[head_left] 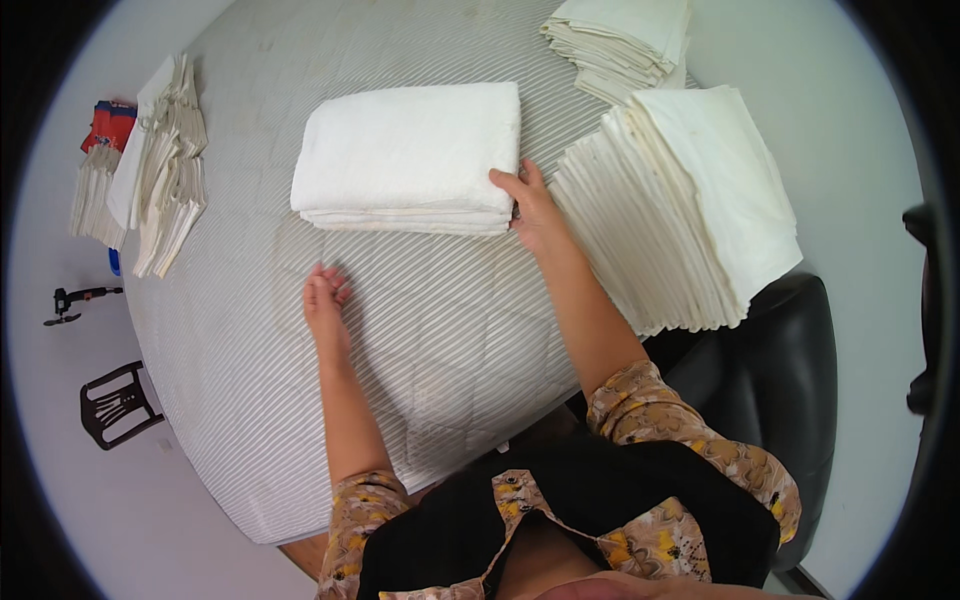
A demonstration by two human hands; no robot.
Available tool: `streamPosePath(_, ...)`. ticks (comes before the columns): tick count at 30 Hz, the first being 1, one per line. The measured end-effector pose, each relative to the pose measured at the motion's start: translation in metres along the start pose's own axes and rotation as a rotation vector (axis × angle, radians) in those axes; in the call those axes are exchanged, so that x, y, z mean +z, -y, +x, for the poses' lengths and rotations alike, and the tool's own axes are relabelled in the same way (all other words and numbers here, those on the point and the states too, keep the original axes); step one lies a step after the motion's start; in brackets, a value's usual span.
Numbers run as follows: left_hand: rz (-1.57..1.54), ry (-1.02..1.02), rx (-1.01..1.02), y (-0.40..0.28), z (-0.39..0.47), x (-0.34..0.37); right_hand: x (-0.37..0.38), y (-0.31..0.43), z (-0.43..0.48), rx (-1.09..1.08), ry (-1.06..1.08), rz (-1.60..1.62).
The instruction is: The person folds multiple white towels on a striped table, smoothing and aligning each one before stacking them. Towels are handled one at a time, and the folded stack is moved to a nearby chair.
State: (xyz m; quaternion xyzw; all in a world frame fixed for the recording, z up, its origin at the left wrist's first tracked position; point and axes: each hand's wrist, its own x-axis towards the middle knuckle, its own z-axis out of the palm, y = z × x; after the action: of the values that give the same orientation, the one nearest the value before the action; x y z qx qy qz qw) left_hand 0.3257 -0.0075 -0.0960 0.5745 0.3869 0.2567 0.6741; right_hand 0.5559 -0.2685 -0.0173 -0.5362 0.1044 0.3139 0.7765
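A folded white towel [409, 150], several layers thick, lies on the striped, quilted mattress [450, 315] in front of me. My right hand [529, 199] grips its near right corner, the thumb on top and the other fingers at the side edge. Below the towel's near left corner, my left hand [325, 291] hovers over the mattress with loosely curled fingers and nothing in it. Just right of my right hand stands a tall stack of folded white cloths [675, 210], its folded edges facing left.
Another pile of folded white cloths [622, 45] lies at the far right. More folded cloths [161, 165] stand at the left edge beside a red and blue packet [112, 124]. A black leather seat [772, 375] is at right, a dark plastic chair [120, 405] at left.
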Motion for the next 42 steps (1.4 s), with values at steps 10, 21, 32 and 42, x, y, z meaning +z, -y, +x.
streamPosePath(10, 0.307, 0.294, -0.184, -0.092, 0.150, 0.048, -0.012, 0.015, 0.043, 0.111, -0.040, 0.018)
streamPosePath(21, 0.445, 0.586, -0.561, -0.083, 0.198, 0.067, -0.023, 0.011, 0.054, 0.212, 0.061, -0.103)
streamPosePath(32, 0.232, 0.650, -0.281, -0.102, 0.233, 0.088, -0.005, 0.011, 0.047, -0.116, 0.077, 0.119)
streamPosePath(42, 0.491, 0.545, 0.368, -0.237, 0.326, 0.307, 0.011, 0.060, 0.147, -0.482, -0.136, 0.400)
